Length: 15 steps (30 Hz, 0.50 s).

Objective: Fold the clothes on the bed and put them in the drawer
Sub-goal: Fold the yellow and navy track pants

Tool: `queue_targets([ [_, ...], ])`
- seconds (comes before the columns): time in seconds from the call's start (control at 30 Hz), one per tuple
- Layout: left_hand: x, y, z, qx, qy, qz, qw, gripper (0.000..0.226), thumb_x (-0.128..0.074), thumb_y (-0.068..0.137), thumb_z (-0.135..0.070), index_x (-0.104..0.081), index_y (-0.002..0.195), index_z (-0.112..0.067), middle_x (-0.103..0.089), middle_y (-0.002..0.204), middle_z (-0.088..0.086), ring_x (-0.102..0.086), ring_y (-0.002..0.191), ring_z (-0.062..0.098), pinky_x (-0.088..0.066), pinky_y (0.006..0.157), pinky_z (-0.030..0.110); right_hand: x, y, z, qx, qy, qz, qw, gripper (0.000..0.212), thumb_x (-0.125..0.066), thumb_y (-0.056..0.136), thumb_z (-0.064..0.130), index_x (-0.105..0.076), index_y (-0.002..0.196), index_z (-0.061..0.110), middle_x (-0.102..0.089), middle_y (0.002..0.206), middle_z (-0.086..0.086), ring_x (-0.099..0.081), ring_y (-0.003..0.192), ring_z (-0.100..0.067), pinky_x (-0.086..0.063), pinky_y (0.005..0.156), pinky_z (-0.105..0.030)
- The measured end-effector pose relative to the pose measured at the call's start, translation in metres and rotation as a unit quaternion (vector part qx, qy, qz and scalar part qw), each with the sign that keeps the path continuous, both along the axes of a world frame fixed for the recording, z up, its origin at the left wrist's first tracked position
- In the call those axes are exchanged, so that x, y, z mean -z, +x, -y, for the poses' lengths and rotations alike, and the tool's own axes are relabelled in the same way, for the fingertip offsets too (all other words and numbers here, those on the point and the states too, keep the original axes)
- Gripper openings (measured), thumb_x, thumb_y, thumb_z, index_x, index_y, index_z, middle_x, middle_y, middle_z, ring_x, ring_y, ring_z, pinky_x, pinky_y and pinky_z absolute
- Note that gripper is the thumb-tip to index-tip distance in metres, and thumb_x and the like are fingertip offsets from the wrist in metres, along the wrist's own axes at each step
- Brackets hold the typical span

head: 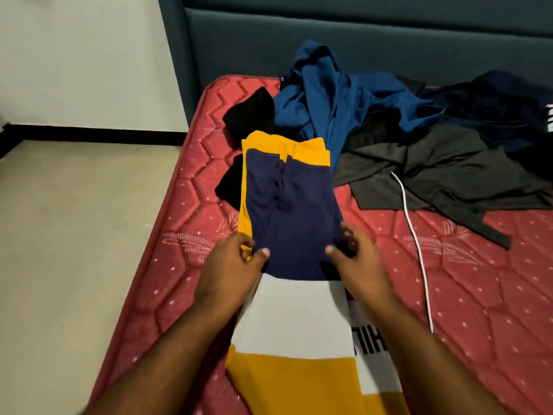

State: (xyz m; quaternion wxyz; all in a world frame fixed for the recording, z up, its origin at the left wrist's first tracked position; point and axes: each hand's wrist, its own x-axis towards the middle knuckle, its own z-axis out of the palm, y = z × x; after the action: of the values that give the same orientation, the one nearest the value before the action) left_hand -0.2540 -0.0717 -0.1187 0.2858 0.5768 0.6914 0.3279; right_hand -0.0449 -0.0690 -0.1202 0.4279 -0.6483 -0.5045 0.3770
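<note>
Two hands work at the near middle of the bed (478, 295), one on each side of a single colour-blocked shirt (293, 310); the shirt runs lengthwise from the near edge toward the far end, with a yellow band nearest, then a white band, then a navy panel, then a yellow strip at its far end; black lettering shows on a white part at its near right. The left hand (230, 265) pinches the left edge of the navy panel between thumb and curled fingers; the right hand (356, 253) grips the right edge of the same panel, thumb on top and fingers curled at the fabric. One white cord (419, 250) lies on the red quilted mattress just right of the shirt, running from near to far. Beyond the shirt lie four loose garments, counted left to right: one black garment (251, 115), partly under the shirt's far left; one blue garment (329, 100), heaped; one dark grey garment (434, 169), spread flat; one dark navy garment (502, 115) with white marks at the far right edge. One dark teal padded headboard (329, 31) stands behind them; pale floor (74, 220) lies to the left.
</note>
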Motion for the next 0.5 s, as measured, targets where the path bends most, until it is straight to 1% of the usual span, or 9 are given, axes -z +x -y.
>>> queue_targets([
  [0.07, 0.003, -0.005, 0.044, -0.012, -0.038, 0.039, 0.998, 0.022, -0.068, 0.083, -0.043, -0.060, 0.088, -0.023, -0.062, 0.080, -0.004, -0.060, 0.074, 0.014, -0.043, 0.067, 0.029, 0.002, -0.001, 0.074, 0.010, -0.018, 0.051, 0.998, 0.036, -0.068, 0.087, 0.015, -0.058, 0.118, 0.030, -0.059, 0.120, 0.010, -0.056, 0.111, -0.008, -0.046, 0.100, -0.036],
  [0.1, 0.004, -0.006, 0.060, -0.019, -0.061, 0.057, 0.996, 0.024, -0.068, 0.084, -0.045, -0.060, 0.085, -0.022, -0.063, 0.079, -0.004, -0.061, 0.074, 0.015, -0.045, 0.067, 0.029, 0.000, -0.006, 0.107, 0.020, -0.035, 0.094, 0.995, 0.032, -0.067, 0.088, 0.023, -0.059, 0.117, 0.032, -0.058, 0.121, 0.012, -0.055, 0.111, -0.007, -0.045, 0.101, -0.038],
  [0.17, 0.004, -0.006, 0.089, -0.038, -0.105, 0.113, 0.987, 0.021, -0.069, 0.085, -0.040, -0.062, 0.084, -0.020, -0.066, 0.081, 0.001, -0.064, 0.077, 0.020, -0.047, 0.070, 0.031, -0.008, -0.016, 0.159, 0.021, -0.068, 0.235, 0.969, 0.034, -0.062, 0.088, 0.041, -0.058, 0.120, 0.035, -0.055, 0.123, 0.015, -0.050, 0.116, -0.010, -0.039, 0.101, -0.038],
  [0.2, 0.004, -0.005, 0.098, -0.052, -0.108, 0.153, 0.981, 0.018, -0.070, 0.085, -0.034, -0.064, 0.086, -0.018, -0.068, 0.084, 0.006, -0.065, 0.080, 0.023, -0.048, 0.072, 0.032, -0.010, -0.019, 0.174, 0.009, -0.089, 0.282, 0.955, 0.039, -0.059, 0.087, 0.047, -0.055, 0.124, 0.035, -0.054, 0.125, 0.013, -0.048, 0.118, -0.013, -0.035, 0.101, -0.037],
  [0.27, 0.000, -0.004, 0.117, -0.076, -0.097, 0.232, 0.965, 0.015, -0.075, 0.083, -0.025, -0.065, 0.091, -0.017, -0.069, 0.092, 0.011, -0.064, 0.084, 0.024, -0.049, 0.077, 0.034, -0.011, -0.025, 0.194, -0.008, -0.144, 0.262, 0.954, 0.054, -0.057, 0.088, 0.050, -0.043, 0.137, 0.034, -0.048, 0.133, 0.007, -0.046, 0.122, -0.016, -0.036, 0.101, -0.035],
  [0.33, -0.001, -0.006, 0.130, -0.066, -0.109, 0.271, 0.954, 0.025, -0.078, 0.075, -0.028, -0.067, 0.095, -0.018, -0.071, 0.095, 0.007, -0.067, 0.088, 0.024, -0.052, 0.082, 0.038, -0.007, -0.029, 0.207, -0.002, -0.163, 0.200, 0.966, 0.067, -0.062, 0.088, 0.043, -0.029, 0.145, 0.031, -0.044, 0.139, 0.003, -0.045, 0.125, -0.018, -0.040, 0.102, -0.034],
  [0.4, 0.001, -0.008, 0.138, -0.025, -0.137, 0.251, 0.958, 0.024, -0.078, 0.073, -0.024, -0.066, 0.094, -0.021, -0.073, 0.097, 0.005, -0.069, 0.087, 0.023, -0.055, 0.085, 0.041, -0.001, -0.029, 0.214, -0.005, -0.168, 0.182, 0.969, 0.075, -0.067, 0.086, 0.034, -0.024, 0.148, 0.031, -0.047, 0.140, 0.001, -0.049, 0.123, -0.022, -0.044, 0.100, -0.036],
  [0.47, -0.001, -0.012, 0.139, 0.005, -0.122, 0.192, 0.974, 0.026, -0.077, 0.066, -0.028, -0.063, 0.088, -0.025, -0.072, 0.095, 0.003, -0.068, 0.085, 0.024, -0.055, 0.083, 0.047, -0.003, -0.027, 0.215, -0.015, -0.170, 0.166, 0.971, 0.076, -0.068, 0.085, 0.023, -0.025, 0.147, 0.029, -0.054, 0.134, -0.004, -0.055, 0.116, -0.026, -0.048, 0.095, -0.036],
  [0.5, -0.004, -0.014, 0.137, 0.013, -0.099, 0.169, 0.980, 0.029, -0.074, 0.062, -0.032, -0.062, 0.086, -0.025, -0.071, 0.093, 0.003, -0.068, 0.084, 0.026, -0.055, 0.081, 0.048, -0.008, -0.026, 0.215, -0.009, -0.147, 0.159, 0.976, 0.072, -0.067, 0.085, 0.017, -0.028, 0.145, 0.030, -0.058, 0.130, -0.005, -0.058, 0.111, -0.026, -0.048, 0.092, -0.034],
])
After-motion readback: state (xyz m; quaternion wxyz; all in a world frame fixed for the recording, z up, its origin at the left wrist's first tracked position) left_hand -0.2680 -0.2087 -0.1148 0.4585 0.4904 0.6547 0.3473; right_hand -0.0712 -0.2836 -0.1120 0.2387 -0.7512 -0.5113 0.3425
